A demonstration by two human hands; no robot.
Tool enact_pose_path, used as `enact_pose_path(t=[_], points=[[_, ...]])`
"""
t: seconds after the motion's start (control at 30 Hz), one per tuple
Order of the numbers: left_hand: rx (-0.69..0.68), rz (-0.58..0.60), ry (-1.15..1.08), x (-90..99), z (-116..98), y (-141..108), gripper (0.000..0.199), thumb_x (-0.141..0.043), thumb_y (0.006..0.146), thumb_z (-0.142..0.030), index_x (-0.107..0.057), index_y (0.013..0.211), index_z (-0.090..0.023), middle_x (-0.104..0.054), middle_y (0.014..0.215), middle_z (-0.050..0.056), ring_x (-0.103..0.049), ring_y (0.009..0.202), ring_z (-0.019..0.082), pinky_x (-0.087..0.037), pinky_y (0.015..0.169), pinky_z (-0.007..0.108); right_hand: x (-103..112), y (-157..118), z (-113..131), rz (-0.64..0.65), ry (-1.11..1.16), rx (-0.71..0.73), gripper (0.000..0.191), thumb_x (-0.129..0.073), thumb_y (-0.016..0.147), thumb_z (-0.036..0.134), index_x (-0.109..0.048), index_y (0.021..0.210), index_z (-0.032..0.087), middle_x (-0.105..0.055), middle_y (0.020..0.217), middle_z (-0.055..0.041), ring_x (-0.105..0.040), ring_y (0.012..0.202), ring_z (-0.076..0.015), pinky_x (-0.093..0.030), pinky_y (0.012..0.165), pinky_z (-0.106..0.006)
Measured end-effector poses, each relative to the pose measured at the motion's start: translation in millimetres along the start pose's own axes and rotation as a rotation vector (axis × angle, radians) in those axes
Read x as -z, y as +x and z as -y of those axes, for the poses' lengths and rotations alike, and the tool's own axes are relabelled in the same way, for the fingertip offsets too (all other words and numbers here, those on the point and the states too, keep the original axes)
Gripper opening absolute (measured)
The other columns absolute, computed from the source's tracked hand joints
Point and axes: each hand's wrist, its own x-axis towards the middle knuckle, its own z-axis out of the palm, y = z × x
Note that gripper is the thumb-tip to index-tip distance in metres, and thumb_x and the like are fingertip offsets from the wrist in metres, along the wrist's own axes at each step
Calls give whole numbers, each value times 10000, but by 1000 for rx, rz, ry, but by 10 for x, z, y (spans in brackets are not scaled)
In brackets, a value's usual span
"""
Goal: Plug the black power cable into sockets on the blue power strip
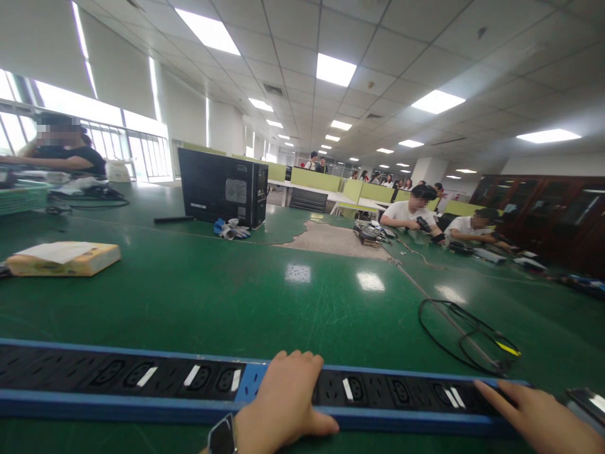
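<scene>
A long power strip with a blue frame and black sockets runs across the near edge of my view, with white stickers on several outlets. My left hand is closed over its middle, beside a blue socket section; the fingers bend over the far rim and the thumb lies along the near one. At the right end of the strip is my right hand, one digit lying across the sockets and the others at the far rim, partly hidden. A watch is on my left wrist.
On the green tabletop are a black computer case, gloves, a yellow tissue pack and a coiled black cable. A dark device lies near my right hand. People work at the far right and left.
</scene>
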Motion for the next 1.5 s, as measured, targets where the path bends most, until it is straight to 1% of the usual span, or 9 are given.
enact_pose_path(t=[0.1, 0.2, 0.33, 0.5, 0.67, 0.87, 1.13, 1.37, 1.5], points=[[7, -3, 3, 2, 3, 0, 694, -793, 539, -614, -654, 1068, -187, -695, 1038, 103, -630, 961, 350, -479, 889, 522, 45, -3, 47, 62, -23, -24, 526, -454, 731, 258, -684, 1199, 322, -738, 1059, -102, -697, 924, -330, -544, 827, -442], [12, -10, 9, 0, 7, 7, 687, -798, 535, -606, -658, 1061, -187, -696, 1038, 101, -631, 958, 357, -479, 887, 529, 55, 0, 67, 56, -9, -49, 525, -450, 732, 281, -682, 1202, 318, -728, 1097, -100, -688, 944, -328, -528, 855, -444], [2, -12, 2, -6, 5, 5, 682, -799, 542, -591, -656, 1072, -185, -695, 1041, 101, -631, 959, 354, -483, 882, 527, 70, 7, 84, 50, 92, -120, 481, -451, 747, 349, -707, 1153, 311, -746, 1038, -83, -694, 903, -294, -534, 831, -382], [5, -14, 8, -13, 6, 6, 682, -801, 540, -591, -658, 1070, -187, -696, 1040, 102, -630, 962, 357, -482, 881, 527, 141, 11, 150, 94, 86, -135, 470, -383, 821, 390, -708, 1150, 310, -748, 983, -82, -701, 854, -282, -535, 780, -378], [-4, -18, 14, -1, 11, 11, 670, -794, 551, -589, -658, 1069, -186, -697, 1033, 100, -633, 948, 354, -487, 868, 527, 101, -5, 116, -4, 57, -109, 414, -493, 777, 455, -718, 1103, 334, -752, 952, -55, -702, 825, -263, -532, 765, -331], [-8, -2, 1, 15, 3, 3, 683, -795, 552, -587, -652, 1089, -189, -693, 1048, 98, -628, 963, 350, -482, 877, 519, 92, -1, 112, 62, 20, -103, 473, -401, 802, 384, -694, 1170, 333, -741, 1009, -82, -696, 869, -290, -533, 789, -395], [-2, 4, 11, 7, 4, 6, 693, -785, 555, -608, -647, 1097, -199, -692, 1053, 100, -626, 974, 351, -475, 882, 516, 159, 28, 168, 26, 182, -225, 388, -440, 841, 501, -754, 979, 319, -765, 928, -42, -713, 831, -243, -534, 772, -305], [10, 23, 13, 50, -18, -11, 685, -788, 556, -592, -647, 1098, -197, -690, 1069, 104, -623, 992, 348, -471, 898, 502, 267, 37, 272, 149, 262, -285, 449, -351, 886, 466, -737, 1058, 312, -751, 999, -68, -695, 925, -287, -500, 863, -426], [12, 14, 9, 33, -8, -18, 683, -788, 550, -597, -648, 1091, -204, -690, 1065, 102, -625, 984, 344, -474, 892, 495, 254, 40, 266, 126, 274, -284, 469, -353, 875, 493, -746, 1039, 296, -748, 1016, -82, -689, 942, -301, -493, 887, -444]])
